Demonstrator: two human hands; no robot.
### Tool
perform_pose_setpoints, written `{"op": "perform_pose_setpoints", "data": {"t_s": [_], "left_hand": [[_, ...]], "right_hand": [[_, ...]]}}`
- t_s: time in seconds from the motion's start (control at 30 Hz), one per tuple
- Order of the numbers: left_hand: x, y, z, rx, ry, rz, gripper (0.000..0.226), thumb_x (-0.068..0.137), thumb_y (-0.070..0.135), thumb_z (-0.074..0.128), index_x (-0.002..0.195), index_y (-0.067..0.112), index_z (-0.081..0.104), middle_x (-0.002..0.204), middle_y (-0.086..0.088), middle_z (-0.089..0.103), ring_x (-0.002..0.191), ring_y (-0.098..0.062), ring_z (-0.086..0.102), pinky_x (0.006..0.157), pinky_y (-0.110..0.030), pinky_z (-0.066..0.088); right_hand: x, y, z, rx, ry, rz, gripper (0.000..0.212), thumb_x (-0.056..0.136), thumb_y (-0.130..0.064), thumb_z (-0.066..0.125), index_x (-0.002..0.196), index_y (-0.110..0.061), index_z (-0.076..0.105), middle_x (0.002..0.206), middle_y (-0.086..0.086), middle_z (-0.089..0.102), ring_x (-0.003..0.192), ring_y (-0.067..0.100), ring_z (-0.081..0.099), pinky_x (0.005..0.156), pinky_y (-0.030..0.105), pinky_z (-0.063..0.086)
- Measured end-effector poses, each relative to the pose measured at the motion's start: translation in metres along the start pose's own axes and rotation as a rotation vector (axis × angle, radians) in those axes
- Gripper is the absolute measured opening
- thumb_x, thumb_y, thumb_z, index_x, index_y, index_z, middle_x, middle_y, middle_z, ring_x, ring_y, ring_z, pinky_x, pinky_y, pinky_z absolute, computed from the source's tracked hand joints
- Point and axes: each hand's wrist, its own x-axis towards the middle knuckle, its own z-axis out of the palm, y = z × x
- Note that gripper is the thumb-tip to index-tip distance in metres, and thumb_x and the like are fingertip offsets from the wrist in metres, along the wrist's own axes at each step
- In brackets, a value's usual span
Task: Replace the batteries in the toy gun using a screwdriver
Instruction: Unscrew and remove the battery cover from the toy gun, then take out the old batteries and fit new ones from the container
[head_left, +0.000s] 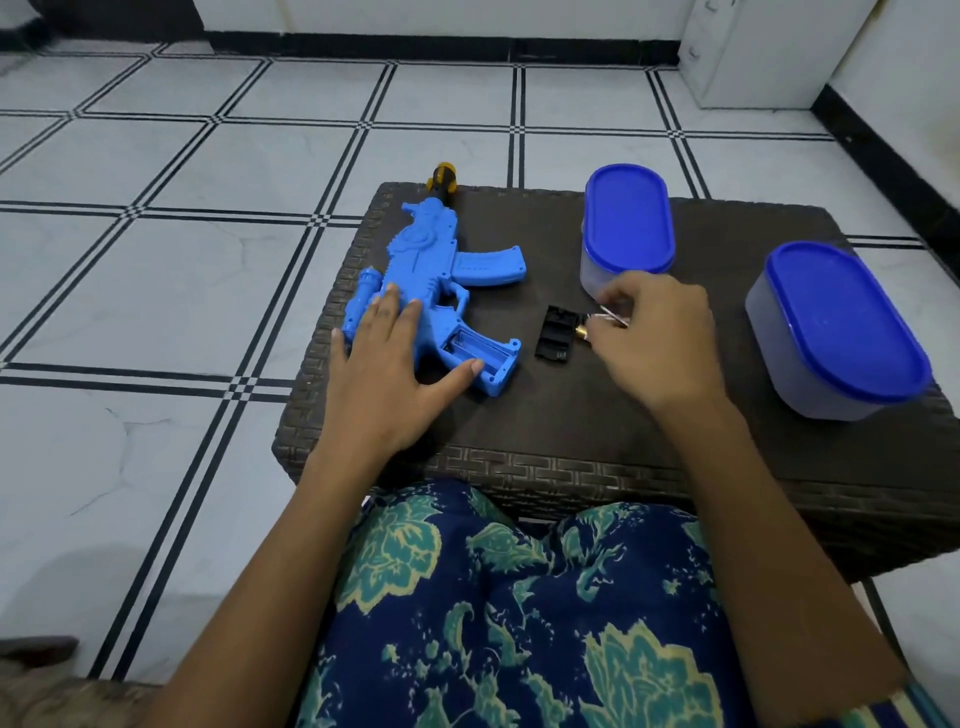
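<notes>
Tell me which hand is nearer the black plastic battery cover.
Right. The right hand, pinching a small brass-and-silver object, is just right of the black plastic battery cover; the left hand rests on the blue toy gun, farther left.

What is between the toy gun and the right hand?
A black cover lies between the toy gun and right hand, in the head view.

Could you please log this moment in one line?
left hand flat on toy gun | right hand pinching metal item | battery bay open | cover on table
</notes>
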Motion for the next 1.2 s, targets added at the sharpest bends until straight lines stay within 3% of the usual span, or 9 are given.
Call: {"op": "perform_pose_setpoints", "data": {"t_s": [0.13, 0.23, 0.3, 0.4, 0.53, 0.6, 0.77, 1.0, 1.2], "left_hand": [[-0.001, -0.007, -0.003, -0.058, 0.082, -0.018, 0.085, 0.078, 0.064, 0.06, 0.144, 0.016, 0.037, 0.16, -0.004, 0.016, 0.146, -0.021, 0.017, 0.117, -0.045, 0.022], [-0.003, -0.015, -0.004, -0.17, 0.126, -0.128, 0.072, 0.079, 0.044, 0.067, 0.139, 0.013, 0.043, 0.151, -0.007, 0.033, 0.139, -0.024, 0.032, 0.109, -0.038, 0.032], [-0.006, -0.017, -0.005, -0.251, 0.173, -0.182, 0.063, 0.076, 0.037, 0.069, 0.131, 0.014, 0.049, 0.132, -0.005, 0.05, 0.121, -0.024, 0.049, 0.092, -0.032, 0.041], [-0.007, -0.012, -0.003, -0.244, 0.183, -0.254, 0.058, 0.074, 0.037, 0.07, 0.125, 0.018, 0.049, 0.117, -0.002, 0.055, 0.104, -0.023, 0.054, 0.074, -0.027, 0.033], [-0.001, -0.012, -0.001, -0.217, 0.205, -0.239, 0.074, 0.065, 0.037, 0.072, 0.132, 0.019, 0.045, 0.114, -0.002, 0.057, 0.104, -0.025, 0.055, 0.075, -0.031, 0.04], [0.004, -0.01, -0.008, -0.265, 0.226, -0.213, 0.079, 0.062, 0.033, 0.074, 0.134, 0.018, 0.043, 0.118, -0.002, 0.056, 0.106, -0.023, 0.055, 0.078, -0.033, 0.043], [0.023, -0.004, -0.034, -0.052, 0.3, 0.007, 0.09, 0.068, 0.038, 0.072, 0.144, 0.016, 0.029, 0.138, 0.0, 0.04, 0.092, -0.025, 0.058, 0.06, -0.031, 0.038], [0.037, -0.011, -0.059, 0.099, 0.324, 0.284, 0.096, 0.067, 0.024, 0.072, 0.15, 0.014, 0.026, 0.155, -0.002, 0.03, 0.098, -0.026, 0.066, 0.054, -0.036, 0.053], [0.038, -0.027, -0.048, -0.003, 0.335, 0.216, 0.094, 0.066, 0.038, 0.067, 0.149, 0.019, 0.028, 0.153, 0.0, 0.036, 0.101, -0.022, 0.066, 0.061, -0.035, 0.054]], "right_hand": [[0.0, -0.043, 0.022, 0.039, -0.337, -0.187, 0.056, 0.076, -0.029, 0.077, 0.128, -0.015, 0.059, 0.123, 0.006, 0.064, 0.111, 0.021, 0.06, 0.094, 0.035, 0.051], [-0.004, -0.054, 0.042, -0.081, -0.483, -0.248, 0.055, 0.071, -0.036, 0.08, 0.114, -0.01, 0.058, 0.109, 0.008, 0.062, 0.094, 0.026, 0.06, 0.08, 0.041, 0.054], [-0.006, -0.054, 0.055, -0.136, -0.523, -0.251, 0.046, 0.071, -0.038, 0.079, 0.1, -0.012, 0.053, 0.096, 0.004, 0.056, 0.083, 0.023, 0.054, 0.068, 0.039, 0.051], [-0.004, -0.053, 0.071, -0.167, -0.459, -0.275, 0.033, 0.079, -0.033, 0.072, 0.092, -0.013, 0.05, 0.093, 0.002, 0.047, 0.088, 0.022, 0.048, 0.066, 0.033, 0.038], [-0.004, -0.05, 0.082, -0.065, -0.378, -0.26, 0.028, 0.08, -0.026, 0.071, 0.097, -0.009, 0.055, 0.101, 0.008, 0.054, 0.097, 0.026, 0.052, 0.069, 0.032, 0.036], [-0.004, -0.047, 0.084, -0.009, -0.351, -0.241, 0.036, 0.08, -0.026, 0.073, 0.105, -0.007, 0.057, 0.107, 0.01, 0.056, 0.102, 0.027, 0.052, 0.074, 0.033, 0.04], [-0.001, -0.053, 0.084, 0.175, -0.192, -0.184, 0.048, 0.073, -0.033, 0.082, 0.103, -0.012, 0.052, 0.103, 0.003, 0.056, 0.095, 0.021, 0.053, 0.071, 0.028, 0.037], [-0.007, -0.062, 0.091, 0.377, -0.138, -0.114, 0.064, 0.062, -0.043, 0.09, 0.098, -0.014, 0.045, 0.09, -0.001, 0.056, 0.083, 0.019, 0.057, 0.068, 0.036, 0.049], [-0.003, -0.058, 0.09, 0.458, -0.188, -0.114, 0.051, 0.071, -0.039, 0.085, 0.101, -0.012, 0.053, 0.092, -0.004, 0.055, 0.083, 0.012, 0.053, 0.069, 0.025, 0.042]]}}
